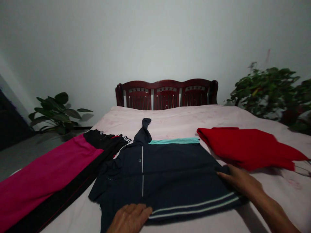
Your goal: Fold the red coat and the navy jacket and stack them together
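A dark navy jacket (177, 171) is spread over the bed in front of me. Pale double stripes run along its near edge, a thin white line crosses its left part, and a turquoise strip shows at the far edge. My left hand (132, 218) lies palm down on the near edge, at the left end of the stripes, fingers extended over the cloth. At the jacket's right end, my right hand (239, 181) pinches a raised bit of the navy fabric between thumb and fingers. One dark part of the jacket sticks out twisted toward the headboard.
Left of the jacket lies a pink and black garment (58, 161), partly touching it. A red garment (247, 147) rests to the right. Beyond the pale pink sheet (170, 123) stands a dark red wooden headboard (167, 94). Leafy plants flank the bed, left (55, 111) and right (264, 90).
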A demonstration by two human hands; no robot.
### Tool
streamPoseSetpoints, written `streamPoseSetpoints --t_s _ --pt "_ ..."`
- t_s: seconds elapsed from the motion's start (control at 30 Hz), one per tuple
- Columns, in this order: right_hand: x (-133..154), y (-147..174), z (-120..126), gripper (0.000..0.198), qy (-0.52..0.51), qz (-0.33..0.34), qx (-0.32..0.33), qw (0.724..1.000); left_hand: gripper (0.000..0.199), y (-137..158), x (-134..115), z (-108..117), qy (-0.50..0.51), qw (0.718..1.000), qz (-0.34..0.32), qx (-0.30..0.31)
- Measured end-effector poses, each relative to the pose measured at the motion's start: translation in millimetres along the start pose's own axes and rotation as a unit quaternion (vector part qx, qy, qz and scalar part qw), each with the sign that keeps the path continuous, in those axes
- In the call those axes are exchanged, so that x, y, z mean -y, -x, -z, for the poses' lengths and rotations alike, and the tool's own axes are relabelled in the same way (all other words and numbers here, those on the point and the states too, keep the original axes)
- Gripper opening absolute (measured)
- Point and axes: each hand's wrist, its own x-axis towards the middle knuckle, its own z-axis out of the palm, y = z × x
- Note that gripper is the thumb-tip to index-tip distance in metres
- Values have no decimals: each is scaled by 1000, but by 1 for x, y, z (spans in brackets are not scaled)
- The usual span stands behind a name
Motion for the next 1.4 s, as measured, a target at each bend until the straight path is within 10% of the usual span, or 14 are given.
streamPoseSetpoints --t_s 0.13,0.27,0.47,0.8,1.03,1.4 --pt "10 20 4 43 120 49 -13 991 41 -8 -8 22 72 997 -31 16" --pt "102 39 -10 54 49 254 -30 965 40 -59 4 38 38 999 10 -22" --pt "200 37 -53 59 -19 434 138 890 50 -120 70 2 -97 994 23 -51" --pt "104 -82 -56 53 102 217 51 969 37 -113 157 26 -134 948 278 -82" --pt "161 -122 -43 45 84 276 3 957 50 -172 170 44 -125 926 337 -116" --pt "186 -116 -102 59 67 306 19 949 47 -190 164 6 -97 926 348 -107"
